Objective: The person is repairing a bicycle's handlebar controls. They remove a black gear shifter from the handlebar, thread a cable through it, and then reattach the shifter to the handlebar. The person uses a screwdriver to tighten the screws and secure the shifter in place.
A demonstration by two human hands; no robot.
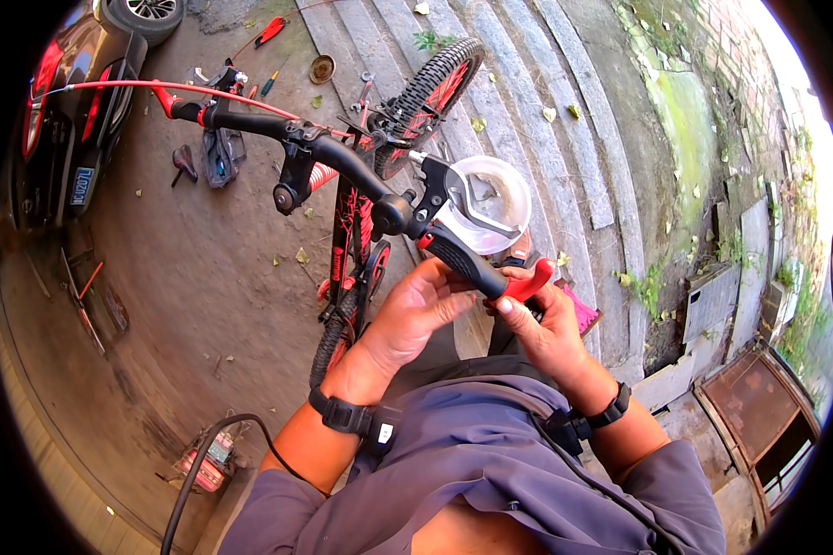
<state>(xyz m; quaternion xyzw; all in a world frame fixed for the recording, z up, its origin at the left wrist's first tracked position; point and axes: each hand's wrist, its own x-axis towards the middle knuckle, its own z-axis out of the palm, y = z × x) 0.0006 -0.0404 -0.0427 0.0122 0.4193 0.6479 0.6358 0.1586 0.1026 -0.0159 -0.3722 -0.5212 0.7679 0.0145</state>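
Two bare hands meet at the near end of a bicycle handlebar [347, 171], where a black grip [463, 262] ends in a curved red bar end [530, 282]. The right hand [551, 331] is closed around the bar end, its thumb lying at the junction with the grip and its fingers largely behind the red part. The left hand [407, 319] is half open beside the grip, thumb extended toward its end; the fingertips pass behind, and whether they clasp it cannot be told. Just beyond the grip, a silver brake lever [479, 217] projects from its black mount, with a translucent tub [516, 180] behind it.

Farther along, the bar runs to the upper left, beneath a long red cable [185, 90]. Below it extends the black-and-red frame [344, 222]; a knobbly tyre [440, 79] appears beyond the handlebar. On the ground to the left lie a saddle [184, 163], a dark plastic bag [220, 157], a screwdriver [269, 83] and a red-handled tool [269, 31], with a round metal dish [322, 68] nearer the stone slabs [569, 120]. A dark car [93, 111] stands at upper left; a rusty panel [750, 398] leans at lower right. Each wrist wears a black strap [342, 413].
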